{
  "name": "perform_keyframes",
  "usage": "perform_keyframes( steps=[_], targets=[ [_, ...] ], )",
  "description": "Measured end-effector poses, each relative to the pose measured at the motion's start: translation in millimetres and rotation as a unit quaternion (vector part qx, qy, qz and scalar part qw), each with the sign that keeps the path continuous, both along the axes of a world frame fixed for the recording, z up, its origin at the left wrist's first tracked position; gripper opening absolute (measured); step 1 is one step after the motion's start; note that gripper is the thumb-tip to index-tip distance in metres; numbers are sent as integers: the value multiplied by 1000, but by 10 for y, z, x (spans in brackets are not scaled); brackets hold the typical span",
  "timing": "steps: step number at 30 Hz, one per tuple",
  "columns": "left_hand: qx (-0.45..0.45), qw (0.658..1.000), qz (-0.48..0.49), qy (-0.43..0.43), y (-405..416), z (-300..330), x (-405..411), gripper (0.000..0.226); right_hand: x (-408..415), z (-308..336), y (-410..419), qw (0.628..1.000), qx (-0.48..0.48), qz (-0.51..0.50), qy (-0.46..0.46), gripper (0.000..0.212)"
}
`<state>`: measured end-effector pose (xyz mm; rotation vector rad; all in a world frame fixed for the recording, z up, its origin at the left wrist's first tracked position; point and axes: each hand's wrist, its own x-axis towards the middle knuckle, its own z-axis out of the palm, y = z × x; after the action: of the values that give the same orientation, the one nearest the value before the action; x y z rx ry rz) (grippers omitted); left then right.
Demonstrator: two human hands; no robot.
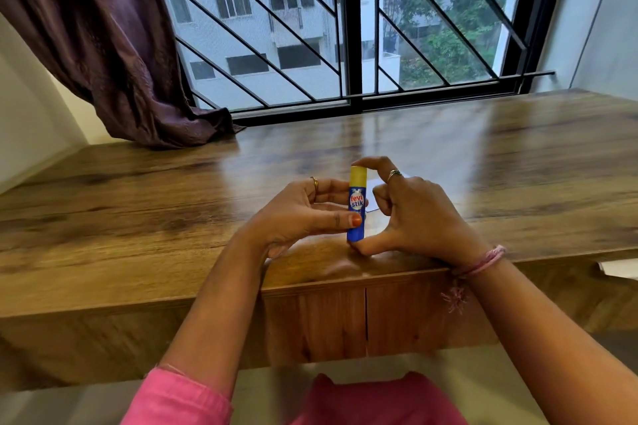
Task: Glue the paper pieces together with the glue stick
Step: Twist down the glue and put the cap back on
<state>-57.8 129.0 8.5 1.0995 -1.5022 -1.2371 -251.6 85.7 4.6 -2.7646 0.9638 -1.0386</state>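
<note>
pink sleeve (179,397) at bottom left, pink clothing below centre. both forearms reach forward over the near edge of the wooden desk (138,203).

glue stick (356,204) is upright, held just above the desk near its front edge, between both hands. blue barrel, yellow cap still on, red/white "fevi stik" label facing the camera.

left hand (303,214): thumb with orange nail pressed on the lower barrel, fingers wrapped behind it, clamped on the tube. ring on one finger.

right hand (411,214): thumb tip under the base of the tube, index fingertip on top of the cap, so it pinches the stick end to end. other fingers curled, ring on one. pink thread band (483,260) on the right wrist, frayed tassel hanging down.

paper pieces (374,197): white, flat on the desk just behind the hands, mostly hidden by the right hand and the tube; can't tell how many.

another white sheet corner (619,269) at the right frame edge, at desk-front level.

further back: bare glossy desktop, then purple curtain (114,45) draped onto the desk's far left corner. black window grille (352,28) behind, buildings and trees outside.
</note>
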Motion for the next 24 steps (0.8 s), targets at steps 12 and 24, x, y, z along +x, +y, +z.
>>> perform_keyframes(
  steps=[12, 24],
  targets=[
    [-45, 991, 124, 34, -77, -32, 35, 47, -32, -120, -119, 994, 100, 32, -21, 114],
    [-43, 959, 273, -58, -289, -142, 173, 39, -289, -122, -197, 987, 120, -108, 28, 49]
  ],
)
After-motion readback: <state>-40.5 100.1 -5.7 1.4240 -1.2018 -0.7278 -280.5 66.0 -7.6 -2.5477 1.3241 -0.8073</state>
